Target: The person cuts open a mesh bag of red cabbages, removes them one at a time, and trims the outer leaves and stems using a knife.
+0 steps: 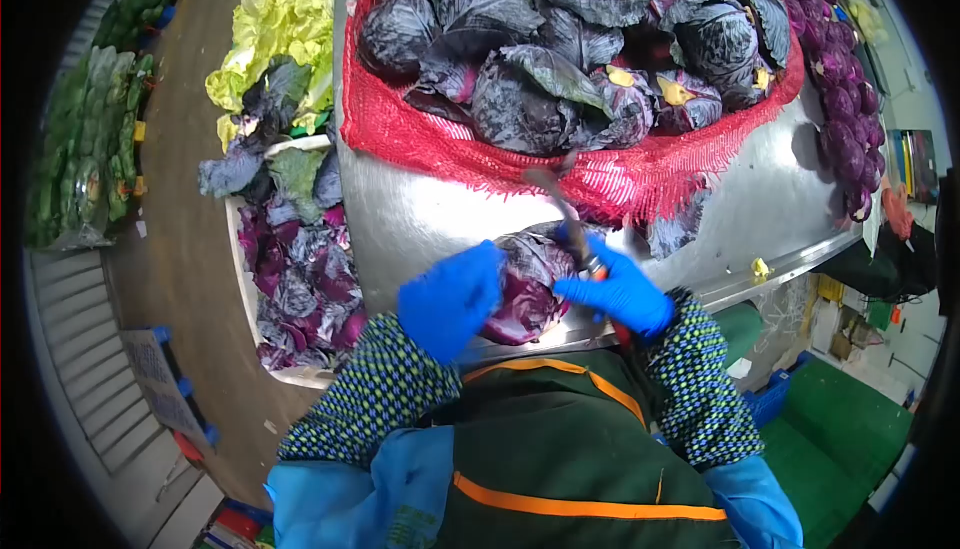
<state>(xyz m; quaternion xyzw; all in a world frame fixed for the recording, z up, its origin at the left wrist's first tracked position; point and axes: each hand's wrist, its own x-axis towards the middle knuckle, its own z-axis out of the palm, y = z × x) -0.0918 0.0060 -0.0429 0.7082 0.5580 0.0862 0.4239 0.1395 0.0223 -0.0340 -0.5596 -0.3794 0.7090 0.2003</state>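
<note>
A red cabbage [525, 294] rests on the metal table [400, 219] near its front edge, between my two blue-gloved hands. My left hand [452, 299] touches the cabbage's left side, its fingers pressed together. At the right side, my right hand [618, 291] is wrapped round the handle of a knife [572, 224], whose blurred blade points up and away over the cabbage. Beyond it, a red mesh sack [640, 181] lies open around several dark red cabbages [520, 104]. A loose dark leaf [678, 227] lies right of my hands.
A white bin [243, 279] of purple leaves [305, 279] stands left of the table, with yellow-green leaves [285, 29] behind it. Trimmed purple cabbages [840, 99] line the table's right side. A green crate [840, 429] is at the lower right.
</note>
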